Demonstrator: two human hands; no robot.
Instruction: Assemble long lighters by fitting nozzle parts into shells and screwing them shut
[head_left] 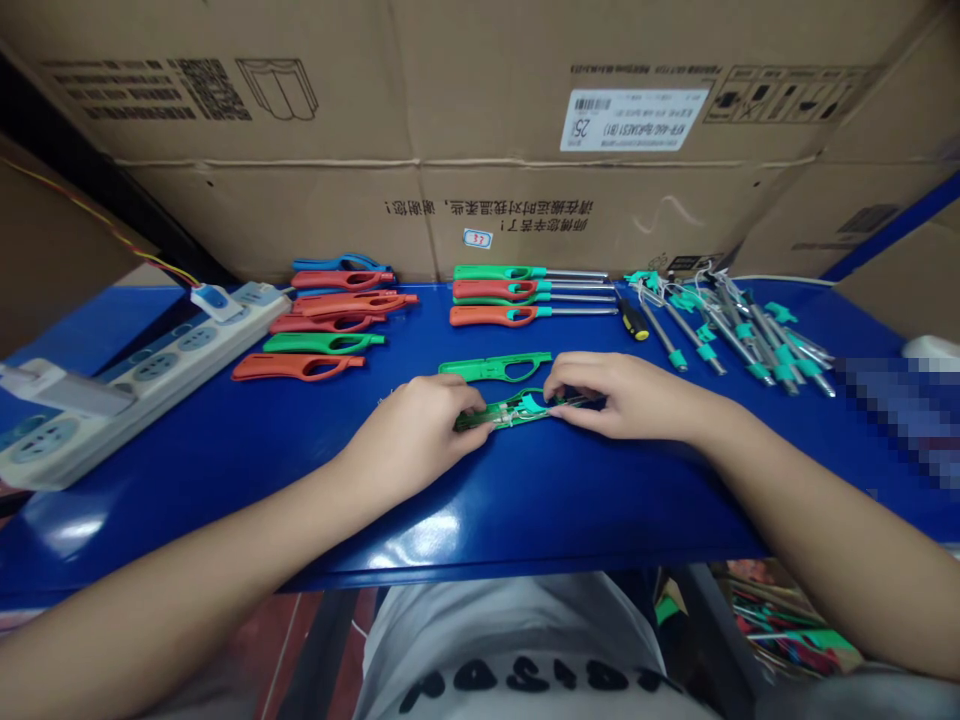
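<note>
Shirt (510, 650) nearest, left hand (429, 425) and right hand (619, 395), grip pinched, hold a green casing (510, 414) crosswise, trigger end (531, 403) rightward.

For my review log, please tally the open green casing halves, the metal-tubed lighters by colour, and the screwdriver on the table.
Open green casing halves: 2
Green lighters: 2
Red or orange lighters: 2
Screwdriver: 1
Total: 7

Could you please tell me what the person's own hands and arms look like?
The left hand and right hand are both bare and ungloved, with slender fingers. The forearms are uncovered and show no markings. On the body, a light grey garment carries dark lettering.
</note>
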